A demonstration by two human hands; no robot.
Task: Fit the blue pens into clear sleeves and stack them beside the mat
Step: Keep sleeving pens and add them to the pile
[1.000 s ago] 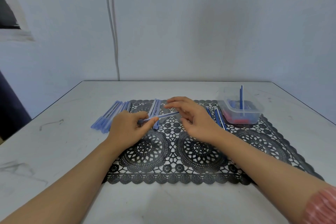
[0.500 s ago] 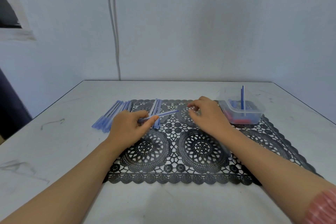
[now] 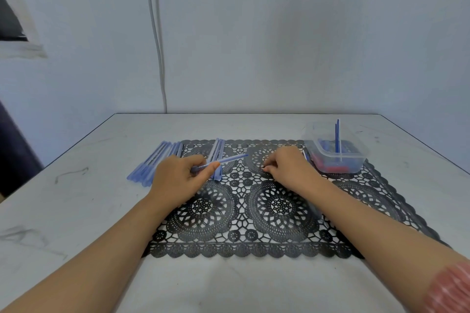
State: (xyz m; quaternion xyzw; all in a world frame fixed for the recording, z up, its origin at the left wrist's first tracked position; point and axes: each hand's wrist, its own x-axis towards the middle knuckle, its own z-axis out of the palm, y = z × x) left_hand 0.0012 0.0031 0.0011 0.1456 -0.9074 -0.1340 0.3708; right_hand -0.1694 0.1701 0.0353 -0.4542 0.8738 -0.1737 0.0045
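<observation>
My left hand (image 3: 178, 178) pinches a blue pen (image 3: 229, 159) between thumb and fingers, its tip pointing right over the black lace mat (image 3: 254, 234). My right hand (image 3: 287, 168) rests on the mat just right of the pen's tip, fingers curled, fingertips pinched together. A faint clear sleeve (image 3: 314, 209) shows beside that forearm and seems to run back from the pinch. Several sleeved pens (image 3: 155, 162) lie stacked on the table left of the mat. A few more pens (image 3: 216, 152) lie on the mat behind my left hand.
A clear plastic tub (image 3: 335, 160) stands at the mat's far right corner, with blue and red pieces inside and two blue pens standing upright in it. The white table (image 3: 76, 211) ends at a wall behind. A cable (image 3: 157, 58) hangs down the wall.
My right hand left the pen's tip, went right toward the tub, then settled lower on the mat with fingers curled. My left hand kept the pen nearly still.
</observation>
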